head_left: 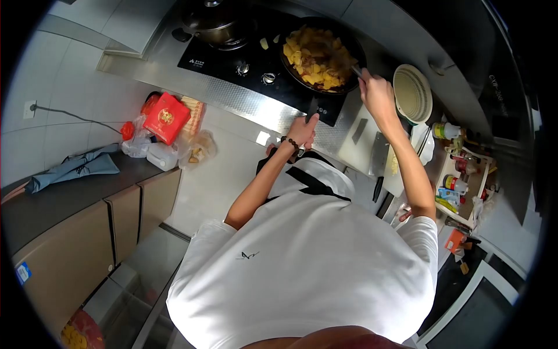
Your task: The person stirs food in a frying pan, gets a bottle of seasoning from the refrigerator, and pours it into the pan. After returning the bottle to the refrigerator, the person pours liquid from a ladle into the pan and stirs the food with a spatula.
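A dark frying pan [285, 61] full of yellow potato slices [314, 52] sits on the right side of the black gas hob. My left hand [302, 132], with a beaded bracelet at its wrist, is closed around the pan's handle [313, 107] at the counter's front edge. Over the pan's right rim, my right hand [375, 90] grips a spatula [356, 71] by its handle. The spatula's far end is blurred and partly hidden among the slices.
A lidded pot [220, 29] stands on the hob's left side. Right of the pan are a cream strainer basket [414, 93], a white cutting board [354, 148] and a cleaver [379, 154]. Bottles [446, 131] fill a rack farther right. A red bag [167, 118] rests on the left counter.
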Tool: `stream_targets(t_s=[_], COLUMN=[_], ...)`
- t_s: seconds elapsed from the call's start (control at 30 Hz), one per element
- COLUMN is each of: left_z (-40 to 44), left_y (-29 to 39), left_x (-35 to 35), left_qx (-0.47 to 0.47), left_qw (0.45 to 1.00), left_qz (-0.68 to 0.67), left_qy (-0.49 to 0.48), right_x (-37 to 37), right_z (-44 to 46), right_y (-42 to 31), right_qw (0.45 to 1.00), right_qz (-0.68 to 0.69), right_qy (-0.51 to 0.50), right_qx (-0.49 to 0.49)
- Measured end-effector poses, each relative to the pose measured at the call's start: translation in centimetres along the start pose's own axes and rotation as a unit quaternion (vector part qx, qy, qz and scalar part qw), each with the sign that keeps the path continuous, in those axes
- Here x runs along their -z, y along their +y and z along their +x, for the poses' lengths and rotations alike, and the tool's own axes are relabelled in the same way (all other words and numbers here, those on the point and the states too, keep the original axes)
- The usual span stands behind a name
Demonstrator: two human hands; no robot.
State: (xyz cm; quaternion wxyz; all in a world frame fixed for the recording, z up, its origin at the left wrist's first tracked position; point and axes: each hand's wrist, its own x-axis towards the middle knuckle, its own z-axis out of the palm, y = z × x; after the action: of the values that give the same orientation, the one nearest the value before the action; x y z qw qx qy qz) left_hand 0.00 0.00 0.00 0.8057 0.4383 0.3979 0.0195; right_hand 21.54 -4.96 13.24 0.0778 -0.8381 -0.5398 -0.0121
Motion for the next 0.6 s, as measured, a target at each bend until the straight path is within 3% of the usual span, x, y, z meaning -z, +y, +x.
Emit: stream_targets(t_s=[0.07, 0.1, 0.2, 0.33, 0.47, 0.6], left_z=[-0.4, 0.2, 0.1, 0.5, 0.1, 0.2], left_y=[-0.3, 1.0, 0.6, 0.1, 0.4, 0.2], left_x=[-1.0, 1.6, 0.4, 0.0, -0.1, 0.0], left_qx=[-0.002, -0.019, -0.006, 0.0, 0.002, -0.002], left_qw=[1.0, 1.0, 1.0, 1.0, 1.0, 1.0], left_qz=[-0.015, 0.015, 0.008, -0.01, -0.01, -0.003], left_qy=[-0.01, 0.008, -0.001, -0.007, -0.006, 0.001], right_x=[-1.3, -4.0, -5.0, 0.2, 6.6, 9.5], right_z=[0.3, 2.1, 0.2, -3.1, -4.3, -3.9], right_y=[0.2, -0.9, 0.8, 1.2, 2.4, 2.3], right_qw=[0.999, 0.998, 0.999, 0.998, 0.996, 0.989], right_qz=[-0.024, 0.004, -0.01, -0.032, -0.003, -0.064], right_qy=[0.025, 0.063, 0.042, -0.044, -0.02, -0.057], right_qx=[0.0, 0.004, 0.029, 0.04, 0.091, 0.12])
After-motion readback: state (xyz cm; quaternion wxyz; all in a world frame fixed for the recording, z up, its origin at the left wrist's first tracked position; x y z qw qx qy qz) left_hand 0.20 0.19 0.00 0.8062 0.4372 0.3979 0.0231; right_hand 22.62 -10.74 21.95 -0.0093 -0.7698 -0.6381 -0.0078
